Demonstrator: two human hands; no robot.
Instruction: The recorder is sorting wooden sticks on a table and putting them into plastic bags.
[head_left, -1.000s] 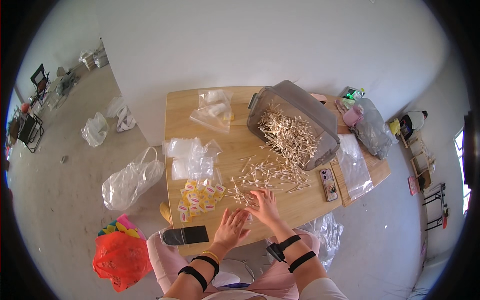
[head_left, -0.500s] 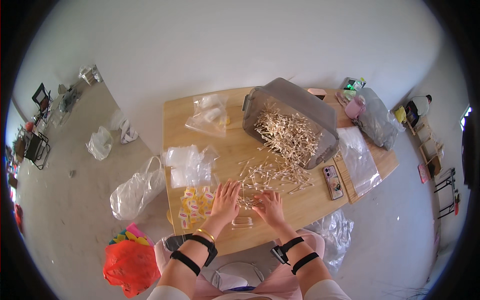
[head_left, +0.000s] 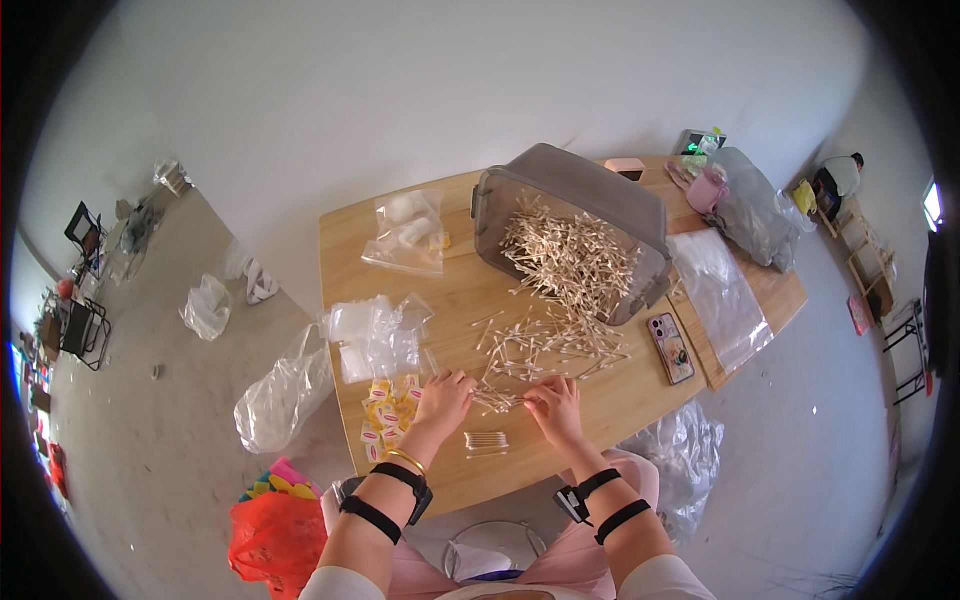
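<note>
A small loose bunch of cotton swabs [head_left: 496, 400] lies between my two hands near the front of the wooden table. My left hand [head_left: 447, 400] has its fingers curled in at the bunch's left end. At the right end, the fingers of my right hand [head_left: 553, 405] are pinched on swab tips. Just below them, a neat row of swabs [head_left: 486, 441] lies side by side. Beyond my hands, scattered swabs [head_left: 550, 345] spread from a tipped grey plastic bin [head_left: 620, 195] holding a large heap of them. Small yellow-and-white labels [head_left: 385, 415] are piled beside my left wrist.
Clear plastic bags [head_left: 380, 335] lie left on the table [head_left: 455, 300], with another bag [head_left: 405, 235] behind. A phone [head_left: 670, 348] and a plastic sheet [head_left: 720, 290] are at right. A red bag [head_left: 275, 540] stands low left. Far right, another person [head_left: 840, 180] is seen.
My hands have gone from flat, spread fingers to curled ones at the ends of the small swab bunch. My right hand has shifted slightly right. The whole view has tilted a little.
</note>
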